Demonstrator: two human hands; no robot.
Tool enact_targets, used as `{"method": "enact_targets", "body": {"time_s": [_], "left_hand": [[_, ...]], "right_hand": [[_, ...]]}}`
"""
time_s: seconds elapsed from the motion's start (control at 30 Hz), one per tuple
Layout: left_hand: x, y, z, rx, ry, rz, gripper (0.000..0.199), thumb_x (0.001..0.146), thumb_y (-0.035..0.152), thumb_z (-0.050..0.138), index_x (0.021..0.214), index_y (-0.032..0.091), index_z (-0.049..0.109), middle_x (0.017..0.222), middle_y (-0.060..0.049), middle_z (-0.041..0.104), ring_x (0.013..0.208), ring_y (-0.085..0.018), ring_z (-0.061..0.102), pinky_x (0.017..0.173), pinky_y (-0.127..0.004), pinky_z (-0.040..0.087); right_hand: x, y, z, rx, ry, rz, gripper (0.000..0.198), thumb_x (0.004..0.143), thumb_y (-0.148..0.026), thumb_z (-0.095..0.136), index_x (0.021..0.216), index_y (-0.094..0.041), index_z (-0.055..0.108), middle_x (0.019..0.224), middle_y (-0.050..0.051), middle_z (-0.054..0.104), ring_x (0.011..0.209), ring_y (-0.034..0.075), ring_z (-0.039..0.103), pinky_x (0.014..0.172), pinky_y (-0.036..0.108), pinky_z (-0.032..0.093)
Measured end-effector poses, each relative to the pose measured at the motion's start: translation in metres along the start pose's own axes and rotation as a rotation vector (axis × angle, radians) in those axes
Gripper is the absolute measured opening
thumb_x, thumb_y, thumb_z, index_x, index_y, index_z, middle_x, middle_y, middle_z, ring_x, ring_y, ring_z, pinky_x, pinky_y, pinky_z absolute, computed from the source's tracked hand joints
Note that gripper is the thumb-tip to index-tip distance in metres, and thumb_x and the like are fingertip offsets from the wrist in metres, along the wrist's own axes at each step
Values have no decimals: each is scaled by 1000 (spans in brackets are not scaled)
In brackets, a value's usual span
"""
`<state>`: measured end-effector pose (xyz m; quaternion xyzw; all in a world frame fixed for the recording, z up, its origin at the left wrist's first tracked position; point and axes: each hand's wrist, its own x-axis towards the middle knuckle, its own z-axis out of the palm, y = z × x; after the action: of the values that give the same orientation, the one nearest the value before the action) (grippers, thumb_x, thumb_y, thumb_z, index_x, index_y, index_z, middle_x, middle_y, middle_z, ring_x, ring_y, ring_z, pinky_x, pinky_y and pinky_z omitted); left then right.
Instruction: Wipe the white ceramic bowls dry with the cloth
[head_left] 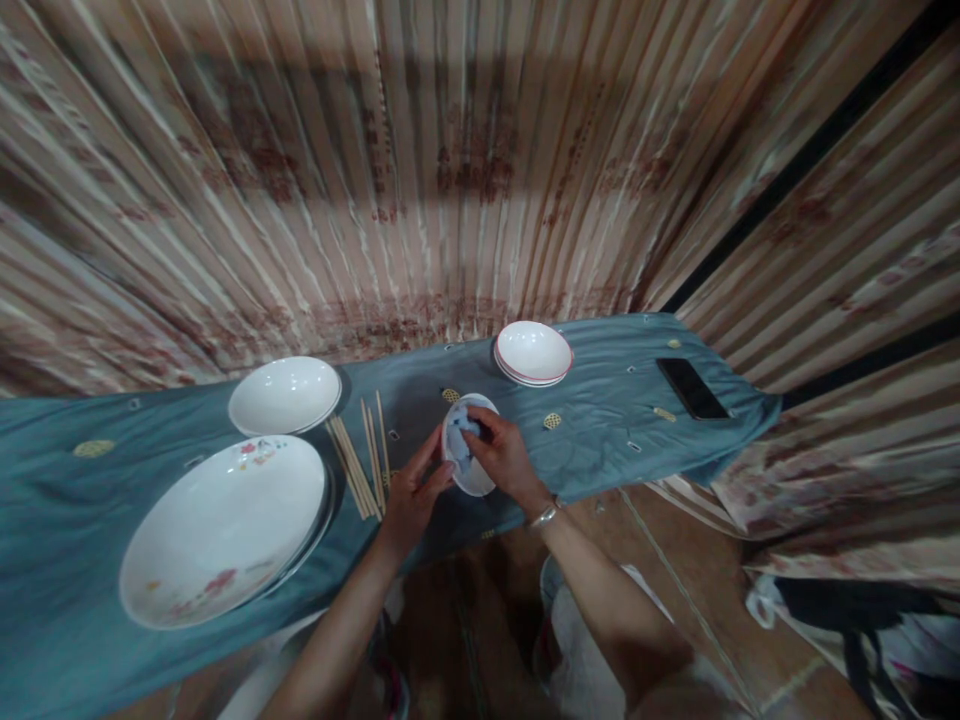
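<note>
1. Just below the middle of the frame, the left hand pinches the near rim of a small white bowl, thumb on one side and fingers curled behind, holding it tilted on edge above the table.
2. The right hand is closed on a light blue cloth and presses it into the bowl's hollow; a bracelet shows at that wrist.
3. The bowl is off the surface and held only at its rim, over the front edge of the table. In my judgement a hard push from the cloth could lever it out of the pinch, so that it drops to the tiled floor below.
4. Just left of the hands lies a loose bundle of chopsticks; a swinging left elbow could scatter them.
5. Further left sit a large flowered plate and, beyond it, a plain white bowl.
6. Above the hands, right of centre, is a stack of red-rimmed bowls.
7. A dark phone lies near the right end of the teal tablecloth.
8. Nothing stands between the hands and these things; a pleated curtain fills the top.
</note>
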<state>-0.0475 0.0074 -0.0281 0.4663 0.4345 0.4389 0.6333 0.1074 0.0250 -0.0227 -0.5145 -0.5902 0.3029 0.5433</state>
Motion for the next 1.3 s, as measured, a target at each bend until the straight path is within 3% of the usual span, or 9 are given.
{"method": "enact_targets", "body": {"time_s": [0.23, 0.5, 0.7, 0.87, 1.07, 1.2, 1.3], "left_hand": [[0, -4, -2, 57, 2, 41, 71, 73, 46, 74, 135, 18, 55, 137, -13, 59, 122, -37, 56, 86, -49, 58], [-1, -3, 0, 52, 5, 40, 70, 73, 44, 73, 135, 18, 55, 136, -12, 59, 120, -36, 58, 85, -47, 59], [0, 2, 3, 42, 28, 8, 75, 70, 46, 75, 136, 16, 55, 131, -13, 63, 118, -36, 60, 83, -46, 60], [1, 5, 4, 32, 32, -4, 78, 68, 48, 76, 136, 15, 54, 134, -14, 61, 119, -37, 59, 81, -45, 60], [1, 4, 4, 50, 39, -1, 77, 69, 50, 75, 136, 17, 55, 135, -12, 61, 119, -35, 59, 81, -42, 60], [2, 0, 1, 103, 35, 7, 76, 72, 50, 72, 138, 17, 53, 132, -13, 63, 114, -35, 62, 81, -43, 59], [4, -5, -1, 106, 38, 58, 70, 75, 48, 71, 136, 18, 55, 136, -12, 60, 121, -34, 58, 93, -45, 54]], "right_hand": [[13, 6, -19, -431, 23, -168, 27, 84, -12, 53, 108, -17, 64, 106, 10, 68, 101, 21, 62, 95, 34, 48], [1, 16, -33, -866, -190, -122, 27, 88, -10, 50, 111, -15, 63, 106, 12, 64, 99, 24, 58, 93, 36, 47], [-16, 19, -36, -945, -315, -105, 23, 87, -10, 52, 106, -13, 65, 103, 14, 65, 96, 25, 58, 93, 39, 48], [-30, 15, -32, -773, -397, -85, 25, 85, -9, 53, 106, -15, 66, 105, 12, 67, 100, 22, 60, 95, 36, 47], [-30, 0, -34, -272, -540, 100, 20, 86, -14, 49, 92, -17, 69, 88, 2, 68, 80, 14, 61, 76, 26, 47], [-33, -5, -33, 71, -539, 222, 20, 86, -30, 56, 94, -16, 69, 85, 0, 67, 74, 13, 58, 68, 23, 44], [-37, -8, -30, 151, -488, 257, 24, 82, -36, 64, 94, -16, 70, 89, 1, 68, 79, 15, 59, 70, 24, 46]]}}
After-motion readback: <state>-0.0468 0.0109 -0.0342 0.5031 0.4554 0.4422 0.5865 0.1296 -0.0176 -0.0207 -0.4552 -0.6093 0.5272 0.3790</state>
